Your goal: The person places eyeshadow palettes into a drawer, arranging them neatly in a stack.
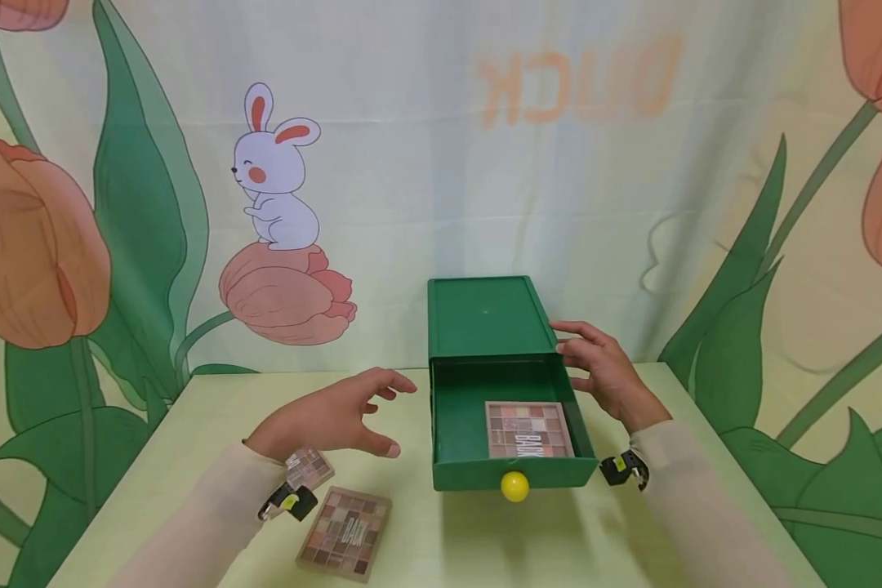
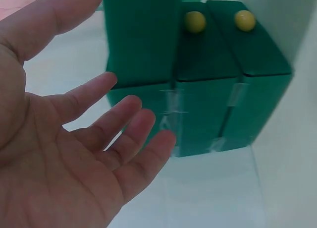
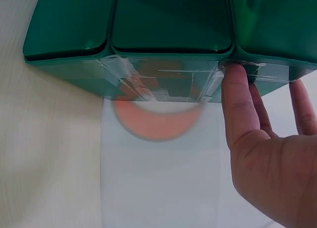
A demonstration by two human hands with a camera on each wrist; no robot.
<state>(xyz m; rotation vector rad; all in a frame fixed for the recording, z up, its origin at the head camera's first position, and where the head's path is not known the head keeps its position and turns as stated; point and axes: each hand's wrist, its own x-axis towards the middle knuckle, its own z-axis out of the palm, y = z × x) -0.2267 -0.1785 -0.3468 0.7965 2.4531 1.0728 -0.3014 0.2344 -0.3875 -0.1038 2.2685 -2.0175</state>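
A green drawer unit (image 1: 485, 318) stands toward the back of the table, its top drawer (image 1: 470, 476) pulled out, with a yellow knob (image 1: 514, 487) in front. Inside that drawer an eyeshadow palette (image 1: 535, 429) lies toward the right. My left hand (image 1: 338, 412) hovers left of the drawer, fingers loosely bent and apart from it, holding nothing. In the left wrist view its palm (image 2: 54, 153) faces the camera beside the unit. My right hand (image 1: 606, 371) touches the unit's right side; the right wrist view shows its fingertips (image 3: 235, 74) at the taped side wall.
Two more eyeshadow palettes lie on the table at left: a larger one (image 1: 347, 532) and a smaller one (image 1: 310, 468) partly behind my left wrist. Two shut lower drawers with yellow knobs (image 2: 195, 22) show in the left wrist view. A printed curtain (image 1: 412, 163) hangs behind.
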